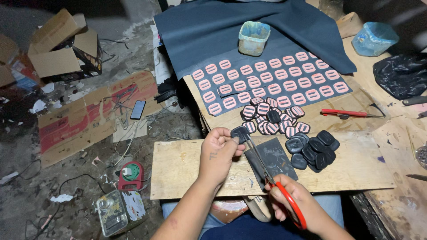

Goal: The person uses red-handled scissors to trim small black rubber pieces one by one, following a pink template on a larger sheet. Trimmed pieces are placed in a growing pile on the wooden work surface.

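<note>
Black piece [240, 132] btwn scissors [267, 171]

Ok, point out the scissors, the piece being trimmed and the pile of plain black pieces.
scissors [260, 161]: head view, on the blades.
black piece [240, 132]: head view, on its top face.
pile of black pieces [315, 151]: head view, on the middle of the heap.

Two scissors [284, 195] are being seen, one gripped in fingers [278, 195]; two tubs [253, 38], one phone [138, 109], and countless buckles [271, 80] beyond the fingertips.
</note>
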### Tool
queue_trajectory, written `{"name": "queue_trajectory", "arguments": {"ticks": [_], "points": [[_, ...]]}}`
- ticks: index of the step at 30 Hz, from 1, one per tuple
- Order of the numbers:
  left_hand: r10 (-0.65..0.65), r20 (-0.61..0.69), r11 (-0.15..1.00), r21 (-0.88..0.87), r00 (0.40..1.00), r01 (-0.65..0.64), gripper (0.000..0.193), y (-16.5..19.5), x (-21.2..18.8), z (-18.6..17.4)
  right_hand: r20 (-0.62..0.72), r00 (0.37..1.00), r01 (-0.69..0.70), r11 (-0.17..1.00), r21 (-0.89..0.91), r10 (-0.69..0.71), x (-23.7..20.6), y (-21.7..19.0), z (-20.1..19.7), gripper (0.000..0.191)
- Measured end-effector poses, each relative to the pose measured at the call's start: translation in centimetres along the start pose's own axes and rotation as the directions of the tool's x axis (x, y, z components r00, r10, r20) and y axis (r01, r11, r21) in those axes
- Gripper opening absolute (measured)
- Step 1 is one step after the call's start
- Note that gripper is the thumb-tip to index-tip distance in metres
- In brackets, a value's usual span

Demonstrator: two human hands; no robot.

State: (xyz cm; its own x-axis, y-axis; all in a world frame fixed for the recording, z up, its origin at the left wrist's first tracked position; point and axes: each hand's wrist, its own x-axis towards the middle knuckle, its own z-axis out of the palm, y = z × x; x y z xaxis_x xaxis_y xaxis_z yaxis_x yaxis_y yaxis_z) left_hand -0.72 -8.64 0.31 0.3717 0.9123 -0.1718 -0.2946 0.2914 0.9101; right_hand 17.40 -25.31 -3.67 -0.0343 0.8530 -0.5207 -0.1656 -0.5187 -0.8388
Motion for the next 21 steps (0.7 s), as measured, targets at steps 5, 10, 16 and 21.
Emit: {"name": "queue_trajectory", "arguments": {"ticks": [5,10,16,21], "points": [[0.066,0.043,0.997,-0.040,0.997,-0.065,0.025,0.1,-0.4,0.3,-0.019,0.999,-0.039,0.999,0.001,0.039,-0.1,-0.2,-0.1,0.028],[0.110,0.056,0.994,0.005,0.992,-0.110,0.023,-0.1,-0.8,0.3,-0.101,0.994,0.021,0.995,-0.095,-0.030,-0.1,0.0,0.3,0.025],[0.145,0.011,0.984,0.102,0.989,-0.145,0.013,-0.6,-0.6,0.3,-0.244,0.943,0.140,0.934,-0.329,-0.227,-0.9,-0.9,2.6,0.026],[0.120,-0.001,0.991,0.066,0.993,-0.119,0.011,-0.8,-0.5,0.2,-0.382,0.890,0.033,0.870,-0.492,-0.250,-1.7,-2.4,4.0,0.034]]}}
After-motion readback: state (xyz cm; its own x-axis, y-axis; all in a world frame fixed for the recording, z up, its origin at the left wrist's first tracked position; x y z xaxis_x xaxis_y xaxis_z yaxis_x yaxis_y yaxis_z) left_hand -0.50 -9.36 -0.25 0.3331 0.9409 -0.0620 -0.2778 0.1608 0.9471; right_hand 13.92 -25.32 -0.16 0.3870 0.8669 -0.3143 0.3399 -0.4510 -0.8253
